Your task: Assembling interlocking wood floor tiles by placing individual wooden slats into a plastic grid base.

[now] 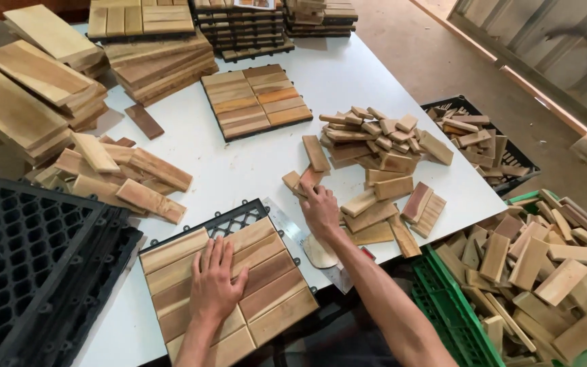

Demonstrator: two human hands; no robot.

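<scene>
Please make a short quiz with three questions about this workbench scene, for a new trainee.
1. True or false: the left hand lies flat on the wooden slats of the tile nearest the person.
2. What does the right hand reach for? A) a metal ruler B) a short wooden block beside the loose pile C) a black plastic grid
3. Fill in: the corner of the near tile that has no slats yet shows its black ____ base.

Key:
1. True
2. B
3. plastic grid (lattice)
</scene>
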